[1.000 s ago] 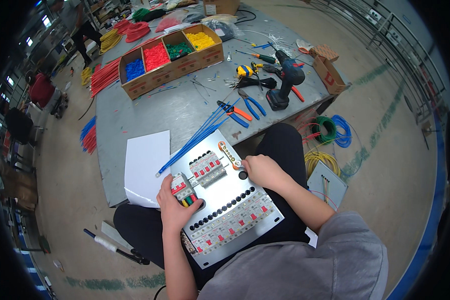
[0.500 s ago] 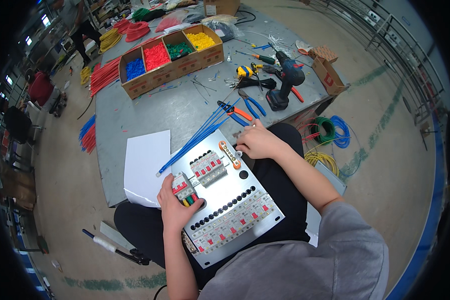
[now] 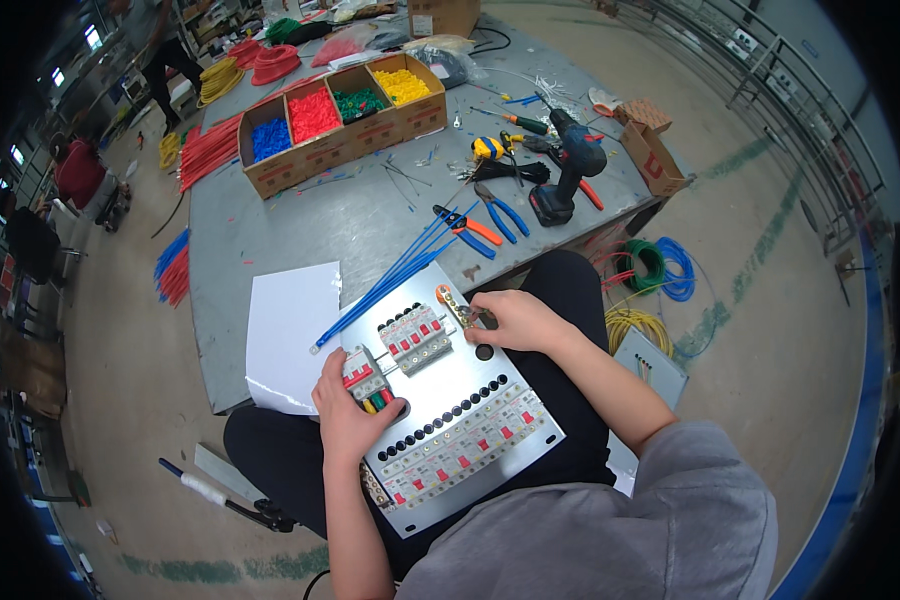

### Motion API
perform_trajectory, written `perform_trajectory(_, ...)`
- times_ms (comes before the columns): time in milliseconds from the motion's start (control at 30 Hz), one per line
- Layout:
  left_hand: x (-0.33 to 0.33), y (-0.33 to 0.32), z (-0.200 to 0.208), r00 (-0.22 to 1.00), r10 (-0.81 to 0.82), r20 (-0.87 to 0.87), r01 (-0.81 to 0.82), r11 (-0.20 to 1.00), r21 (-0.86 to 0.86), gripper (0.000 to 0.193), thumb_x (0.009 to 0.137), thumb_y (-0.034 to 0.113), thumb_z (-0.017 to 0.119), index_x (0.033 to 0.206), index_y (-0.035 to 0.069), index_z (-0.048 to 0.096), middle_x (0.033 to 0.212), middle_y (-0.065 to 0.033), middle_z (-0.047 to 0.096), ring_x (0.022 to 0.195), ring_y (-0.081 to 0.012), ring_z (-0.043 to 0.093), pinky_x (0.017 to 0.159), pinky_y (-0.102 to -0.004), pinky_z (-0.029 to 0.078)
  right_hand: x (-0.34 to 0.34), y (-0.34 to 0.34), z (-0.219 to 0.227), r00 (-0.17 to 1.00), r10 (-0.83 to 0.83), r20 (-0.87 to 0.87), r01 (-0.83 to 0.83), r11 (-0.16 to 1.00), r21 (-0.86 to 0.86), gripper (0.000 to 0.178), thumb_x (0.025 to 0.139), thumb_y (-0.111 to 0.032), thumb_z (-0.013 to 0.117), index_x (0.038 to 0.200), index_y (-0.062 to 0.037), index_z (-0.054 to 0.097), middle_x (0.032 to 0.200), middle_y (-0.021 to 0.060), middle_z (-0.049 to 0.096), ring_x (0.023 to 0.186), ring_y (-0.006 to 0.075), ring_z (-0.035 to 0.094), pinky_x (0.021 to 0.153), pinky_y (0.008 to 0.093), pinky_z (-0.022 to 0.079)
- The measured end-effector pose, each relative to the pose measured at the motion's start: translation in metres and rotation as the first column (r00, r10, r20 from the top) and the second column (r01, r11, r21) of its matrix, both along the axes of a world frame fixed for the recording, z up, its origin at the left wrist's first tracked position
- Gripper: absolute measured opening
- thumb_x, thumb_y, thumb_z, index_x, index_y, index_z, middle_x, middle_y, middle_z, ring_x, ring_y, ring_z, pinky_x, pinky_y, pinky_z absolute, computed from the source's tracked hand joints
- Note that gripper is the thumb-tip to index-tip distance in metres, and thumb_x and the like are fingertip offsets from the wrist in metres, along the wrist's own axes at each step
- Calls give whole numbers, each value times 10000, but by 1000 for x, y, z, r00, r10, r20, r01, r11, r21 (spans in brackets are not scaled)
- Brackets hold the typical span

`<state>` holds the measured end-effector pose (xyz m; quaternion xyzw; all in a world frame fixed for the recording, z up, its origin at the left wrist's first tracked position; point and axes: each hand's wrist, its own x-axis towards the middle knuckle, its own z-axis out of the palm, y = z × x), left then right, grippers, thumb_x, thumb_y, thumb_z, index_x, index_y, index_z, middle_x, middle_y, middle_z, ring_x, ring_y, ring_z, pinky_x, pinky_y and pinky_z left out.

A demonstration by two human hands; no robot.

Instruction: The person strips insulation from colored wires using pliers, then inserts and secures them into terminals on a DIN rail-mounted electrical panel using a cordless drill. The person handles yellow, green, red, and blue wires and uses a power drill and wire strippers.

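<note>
A metal mounting panel (image 3: 438, 402) rests tilted across my lap. My left hand (image 3: 348, 420) grips the three-switch circuit breaker (image 3: 362, 372) at its left edge, the thumb by its short yellow, green and red wires (image 3: 378, 402). At the panel's upper right, my right hand (image 3: 515, 320) is closed in a pinch over the brass terminal bar (image 3: 454, 303) with orange ends; whatever is between the fingertips is too small to make out. A row of breakers (image 3: 417, 335) sits mid-panel, and a longer row (image 3: 465, 455) runs along the near side. Blue wires (image 3: 385, 285) lie across the far edge.
White paper (image 3: 292, 330) lies on the grey table (image 3: 215, 290). Beyond are a divided cardboard box (image 3: 345, 125) of coloured caps, wire strippers (image 3: 468, 230), blue pliers (image 3: 502, 212) and a cordless drill (image 3: 570, 170). Wire coils (image 3: 648, 265) lie right, below the table.
My right hand has moved from the panel's far right edge, near the table, down and toward me onto the terminal bar. The left hand keeps its grip.
</note>
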<state>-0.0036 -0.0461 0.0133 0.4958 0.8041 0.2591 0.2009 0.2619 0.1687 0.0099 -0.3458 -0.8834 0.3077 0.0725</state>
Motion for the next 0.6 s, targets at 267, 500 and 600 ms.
perform_trajectory(267,0,-2,-1,1000,3,-16,-3,1000,16,1171,652,337,976,1605,118,331,1548,-195,475,1406,-429,433,1209,-510,380,9,6,1,1000,14,1,-14,1000,-2,371,893,-352,770,1124,-63,740,894,151,750,860,360,740,773,445,575)
perform_trajectory(500,0,-1,-1,1000,4,-1,-4,1000,6,1175,647,326,979,1605,116,331,1550,-199,473,1406,-430,432,1212,-515,373,2,6,-8,1000,15,6,-15,998,65,367,875,-327,756,1123,-56,757,889,163,756,853,347,745,765,449,582)
perform_trajectory(600,0,-2,-3,1000,-4,-13,4,1000,24,1177,649,324,980,1606,117,327,1548,-202,473,1405,-431,433,1214,-517,371,8,6,-5,999,32,34,-33,999,33,349,879,-321,749,1114,-63,766,865,159,753,840,354,744,758,456,583)
